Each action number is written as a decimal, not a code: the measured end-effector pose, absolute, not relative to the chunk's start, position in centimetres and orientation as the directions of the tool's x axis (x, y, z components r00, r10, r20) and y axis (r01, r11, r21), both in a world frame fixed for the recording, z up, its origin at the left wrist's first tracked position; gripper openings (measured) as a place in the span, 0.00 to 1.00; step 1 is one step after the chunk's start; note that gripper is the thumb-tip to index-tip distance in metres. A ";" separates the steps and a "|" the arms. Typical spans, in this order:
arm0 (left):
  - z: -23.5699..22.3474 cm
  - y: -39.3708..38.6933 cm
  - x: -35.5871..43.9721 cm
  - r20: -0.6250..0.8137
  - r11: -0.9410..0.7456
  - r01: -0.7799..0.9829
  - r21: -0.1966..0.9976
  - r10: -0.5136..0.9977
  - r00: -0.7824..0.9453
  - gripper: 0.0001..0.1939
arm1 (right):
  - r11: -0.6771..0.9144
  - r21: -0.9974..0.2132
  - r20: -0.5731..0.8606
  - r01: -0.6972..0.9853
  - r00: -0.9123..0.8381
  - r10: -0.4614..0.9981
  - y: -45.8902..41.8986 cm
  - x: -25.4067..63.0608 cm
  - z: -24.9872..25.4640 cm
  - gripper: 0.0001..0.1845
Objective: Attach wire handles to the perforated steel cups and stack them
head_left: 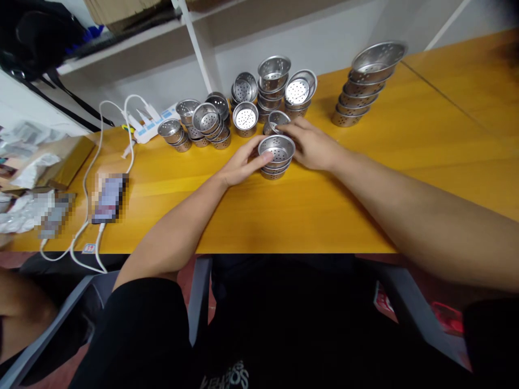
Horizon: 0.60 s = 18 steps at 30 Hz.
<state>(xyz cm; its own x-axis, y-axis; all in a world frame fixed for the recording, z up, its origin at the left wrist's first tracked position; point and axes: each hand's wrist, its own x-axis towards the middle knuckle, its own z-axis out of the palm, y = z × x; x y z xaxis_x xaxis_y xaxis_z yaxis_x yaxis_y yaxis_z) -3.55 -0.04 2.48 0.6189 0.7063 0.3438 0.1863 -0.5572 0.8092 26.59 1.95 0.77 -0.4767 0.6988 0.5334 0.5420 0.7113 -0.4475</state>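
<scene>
A short stack of perforated metal cups (277,151) stands upright on the yellow table, nested one in another. My left hand (245,165) is closed around its left side, thumb over the rim. Just behind it is another perforated metal cup (277,118). My right hand (310,141) has its fingertips at that rear cup's rim and appears to grip it. The right thumb is partly hidden by the front stack.
Several more cup stacks, such as this one (208,119), line the back of the table. A tall leaning stack (359,94) stands to the right. At left are a power strip (156,124), white cables, a phone (109,199) and a cardboard box (73,159). Another person sits at lower left.
</scene>
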 end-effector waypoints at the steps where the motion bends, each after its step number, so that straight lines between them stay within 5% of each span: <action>1: 2.8 -0.2 -3.5 0.352 -0.541 0.193 0.819 0.738 0.575 0.52 | 0.705 -0.443 0.535 0.554 -0.467 0.704 1.9 26.7 0.9 0.31; 6: 3.4 -0.5 -3.4 0.384 -0.496 0.275 0.824 0.845 0.373 0.50 | 0.684 -0.456 0.514 0.569 -0.459 0.725 1.9 27.4 1.4 0.21; 18: 2.1 1.1 -4.0 0.492 -0.637 0.316 0.704 0.757 0.430 0.47 | 0.616 -0.522 0.541 0.590 -0.329 0.774 1.2 27.2 2.9 0.25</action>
<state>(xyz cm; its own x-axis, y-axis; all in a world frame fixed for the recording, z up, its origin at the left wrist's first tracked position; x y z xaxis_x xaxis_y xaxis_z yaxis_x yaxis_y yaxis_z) -3.95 1.07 2.12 0.4297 0.7571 0.4921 0.3159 -0.6366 0.7036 27.24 1.19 2.87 -0.3287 0.7741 0.5411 0.5905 0.6155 -0.5220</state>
